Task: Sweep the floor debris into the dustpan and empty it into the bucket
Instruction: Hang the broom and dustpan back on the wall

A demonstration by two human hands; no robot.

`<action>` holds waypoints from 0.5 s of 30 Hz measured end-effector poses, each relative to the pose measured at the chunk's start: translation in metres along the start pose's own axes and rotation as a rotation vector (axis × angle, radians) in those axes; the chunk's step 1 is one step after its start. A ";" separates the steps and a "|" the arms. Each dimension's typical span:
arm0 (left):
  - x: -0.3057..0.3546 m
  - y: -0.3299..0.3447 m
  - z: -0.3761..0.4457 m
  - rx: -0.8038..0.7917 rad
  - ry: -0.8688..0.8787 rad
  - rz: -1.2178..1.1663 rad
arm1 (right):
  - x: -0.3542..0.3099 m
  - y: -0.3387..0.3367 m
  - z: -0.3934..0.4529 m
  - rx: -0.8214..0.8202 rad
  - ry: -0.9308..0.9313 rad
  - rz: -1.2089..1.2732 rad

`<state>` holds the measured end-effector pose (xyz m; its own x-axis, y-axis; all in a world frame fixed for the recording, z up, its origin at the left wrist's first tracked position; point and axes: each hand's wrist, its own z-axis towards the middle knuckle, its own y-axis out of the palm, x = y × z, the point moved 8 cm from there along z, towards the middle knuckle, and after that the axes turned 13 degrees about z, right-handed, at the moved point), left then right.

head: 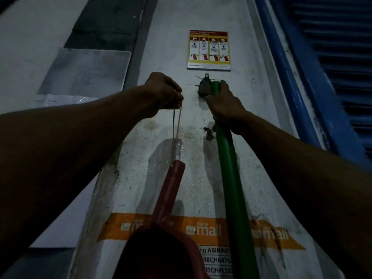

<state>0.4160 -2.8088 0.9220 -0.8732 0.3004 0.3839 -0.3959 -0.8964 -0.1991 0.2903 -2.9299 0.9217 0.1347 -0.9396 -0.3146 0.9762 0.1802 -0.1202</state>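
A red dustpan (161, 246) hangs by a thin string loop (177, 125) tied to the top of its handle (172, 186). My left hand (163, 93) pinches the top of that string, in front of a white wall. My right hand (223, 103) grips a green broom handle (231, 178) near its upper end, right beside a dark metal hook (204, 86) fixed to the wall. The broom's bristles and the floor are out of view. No bucket or debris shows.
A fire-extinguisher instruction poster (209, 50) is stuck on the wall above the hook. A blue louvred shutter (332, 67) runs along the right. A clear plastic sleeve (86, 71) is on the left, and orange printed tape (201, 230) crosses the wall lower down.
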 end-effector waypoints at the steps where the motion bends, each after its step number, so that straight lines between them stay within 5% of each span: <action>1: -0.001 0.000 0.000 -0.005 -0.004 -0.001 | 0.005 0.000 -0.002 -0.002 0.017 -0.022; 6: -0.003 0.000 -0.005 -0.035 -0.009 -0.044 | 0.020 0.003 -0.015 0.000 0.037 0.010; 8: -0.002 -0.001 -0.008 -0.045 -0.008 -0.055 | 0.020 0.001 -0.025 0.041 -0.006 -0.158; 12: -0.003 -0.001 -0.018 -0.112 -0.003 -0.086 | -0.014 0.013 -0.073 0.264 -0.616 -0.706; 13: -0.005 -0.001 -0.022 -0.134 -0.007 -0.092 | -0.018 0.023 -0.090 0.236 -0.741 -0.706; 15: -0.008 0.003 -0.026 -0.168 -0.012 -0.103 | -0.012 0.037 -0.113 0.075 -0.705 -0.501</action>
<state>0.4141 -2.8048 0.8950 -0.8223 0.3832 0.4207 -0.5261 -0.7937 -0.3055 0.3058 -2.8787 0.8146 -0.2642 -0.8689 0.4186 0.9541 -0.2990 -0.0183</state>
